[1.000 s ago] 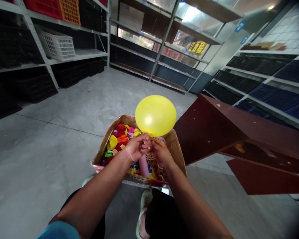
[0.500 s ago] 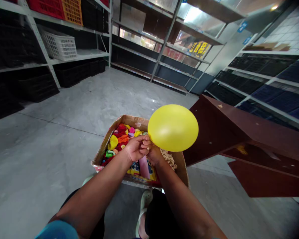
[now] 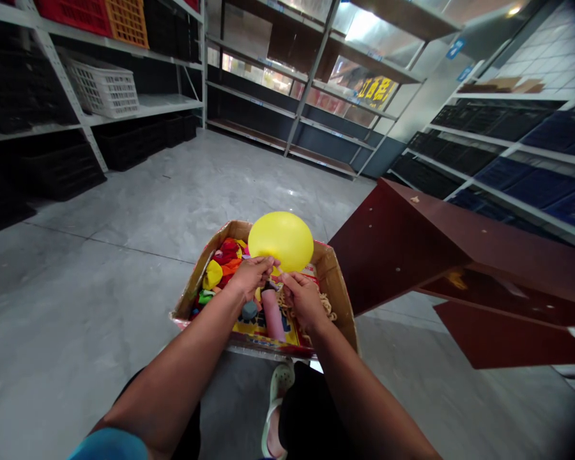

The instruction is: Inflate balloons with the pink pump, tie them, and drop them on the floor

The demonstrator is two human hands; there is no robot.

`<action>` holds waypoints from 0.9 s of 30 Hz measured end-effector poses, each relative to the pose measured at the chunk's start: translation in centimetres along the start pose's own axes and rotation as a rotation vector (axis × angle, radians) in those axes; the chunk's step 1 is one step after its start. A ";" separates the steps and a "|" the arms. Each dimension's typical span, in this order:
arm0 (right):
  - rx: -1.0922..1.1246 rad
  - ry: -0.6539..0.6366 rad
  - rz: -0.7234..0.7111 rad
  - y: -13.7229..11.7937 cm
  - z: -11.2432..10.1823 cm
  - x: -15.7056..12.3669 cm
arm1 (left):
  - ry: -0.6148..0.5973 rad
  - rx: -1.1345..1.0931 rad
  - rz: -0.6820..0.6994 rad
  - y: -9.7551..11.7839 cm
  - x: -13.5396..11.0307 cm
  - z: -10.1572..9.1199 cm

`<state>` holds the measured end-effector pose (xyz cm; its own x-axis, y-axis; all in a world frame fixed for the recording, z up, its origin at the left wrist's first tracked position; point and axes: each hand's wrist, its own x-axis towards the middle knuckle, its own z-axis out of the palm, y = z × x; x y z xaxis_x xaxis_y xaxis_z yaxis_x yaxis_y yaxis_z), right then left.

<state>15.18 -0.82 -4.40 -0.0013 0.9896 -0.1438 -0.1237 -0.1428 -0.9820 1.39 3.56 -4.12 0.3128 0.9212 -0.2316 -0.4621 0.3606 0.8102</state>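
An inflated yellow balloon is above the cardboard box. My left hand is closed in a pinch at the balloon's neck, on its near side. Just to the right, my right hand pinches a thin pale band that runs between the fingertips of both hands; its exact form is too small to tell. Below them in the box lie loose uninflated balloons, among them a yellow one, a pink cylinder, a dark grey round piece and a pile of beige loops.
Brown panels lean at the right of the box. Metal shelves stand at the back, with a white basket on the left rack and dark crates on the right one. My shoe is on the grey floor before the box.
The balloon has moved left and now hangs beyond my hands rather than to their right. My hands have drawn slightly apart, with the thin band showing between them.
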 end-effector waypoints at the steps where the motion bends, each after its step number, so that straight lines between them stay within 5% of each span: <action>1: -0.010 0.008 0.002 -0.1 0.0 -0.1 | 0.020 0.058 0.032 -0.1 0.0 0.0; 4: -0.138 0.014 -0.055 -0.5 -0.3 -0.4 | 0.098 0.362 0.176 -0.1 0.1 0.0; 9: -0.649 -0.027 -0.379 -1.8 -1.1 -0.2 | 0.116 0.777 0.402 -0.1 0.2 -0.3; 17: -0.878 0.038 -0.481 -1.9 -1.4 0.2 | -0.089 -0.010 0.062 0.0 0.1 -0.2; 24: -0.989 0.137 -0.508 -1.7 -1.3 -0.3 | -0.047 -0.211 0.014 0.4 -0.3 0.0; 27: -0.957 0.076 -0.555 -1.9 -1.2 -0.3 | -0.066 -0.290 -0.025 0.7 -0.4 0.0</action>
<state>16.66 -0.82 -2.60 -0.1184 0.9212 0.3706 0.7295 0.3339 -0.5970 0.98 3.42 -3.46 0.3759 0.9033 -0.2066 -0.6682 0.4187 0.6149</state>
